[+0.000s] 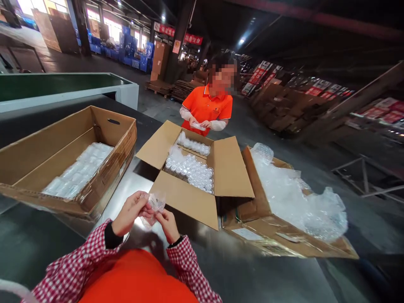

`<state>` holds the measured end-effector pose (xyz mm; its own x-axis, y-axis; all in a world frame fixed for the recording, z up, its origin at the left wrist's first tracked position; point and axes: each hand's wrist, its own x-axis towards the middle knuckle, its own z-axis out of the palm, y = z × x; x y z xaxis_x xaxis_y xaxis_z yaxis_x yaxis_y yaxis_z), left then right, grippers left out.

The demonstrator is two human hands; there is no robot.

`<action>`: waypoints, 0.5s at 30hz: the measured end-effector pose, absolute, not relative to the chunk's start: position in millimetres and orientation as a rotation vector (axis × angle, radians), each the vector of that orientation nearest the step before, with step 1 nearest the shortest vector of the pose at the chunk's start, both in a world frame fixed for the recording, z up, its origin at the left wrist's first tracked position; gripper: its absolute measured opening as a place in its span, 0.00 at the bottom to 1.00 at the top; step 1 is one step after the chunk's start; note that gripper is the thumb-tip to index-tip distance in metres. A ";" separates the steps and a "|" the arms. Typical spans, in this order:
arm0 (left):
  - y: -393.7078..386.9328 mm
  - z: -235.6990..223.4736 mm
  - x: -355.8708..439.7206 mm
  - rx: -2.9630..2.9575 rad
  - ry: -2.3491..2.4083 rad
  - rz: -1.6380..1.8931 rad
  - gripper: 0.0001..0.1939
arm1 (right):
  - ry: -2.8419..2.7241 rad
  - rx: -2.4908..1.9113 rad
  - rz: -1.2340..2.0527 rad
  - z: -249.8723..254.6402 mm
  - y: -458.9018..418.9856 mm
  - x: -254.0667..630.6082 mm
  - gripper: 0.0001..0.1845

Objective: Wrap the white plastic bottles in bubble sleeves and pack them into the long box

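From the head view, the left hand (131,212) and the right hand (168,225) meet just above the near edge of the dark metal counter (268,277), both pinching a small clear plastic item (154,204) between their fingertips; the hands are close together, each clamped on that item, which sits in the air between them, in front of the red-checked sleeves (189,263). Just beyond the hands, toward the middle of the counter, stands an open cardboard box (189,202) with all its flaps spread out, packed with rows of small clear containers (191,168) under thin plastic. At the left edge of the counter lies a long shallow carton (38,155) with a hand-hole in its far wall, holding clear plastic-wrapped pieces (77,170) along its bottom. To the right of the open box, touching it or nearly so, a third box (271,240) lies tipped, with crumpled clear plastic film (293,198) heaped in it. At the far edge of the counter stands another person in an orange shirt (206,107), with both hands (200,124) held together at the waist around something small and pale. Behind that person, stacked cartons and pallets fill a dim warehouse floor (158,105).
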<state>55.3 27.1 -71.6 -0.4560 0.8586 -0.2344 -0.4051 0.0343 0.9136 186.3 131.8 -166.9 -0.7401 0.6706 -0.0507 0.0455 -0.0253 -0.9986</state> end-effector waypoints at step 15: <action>-13.4 -91.3 14.8 0.989 1.698 1.308 0.50 | -1.748 -0.797 1.408 -123.5 141.6 184.5 0.19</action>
<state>14.8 -13.4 -91.3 -0.4100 0.9055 -0.1095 0.1255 0.1749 0.9766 184.5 141.6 -123.5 -0.5321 0.8305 0.1645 0.0163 0.2043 -0.9788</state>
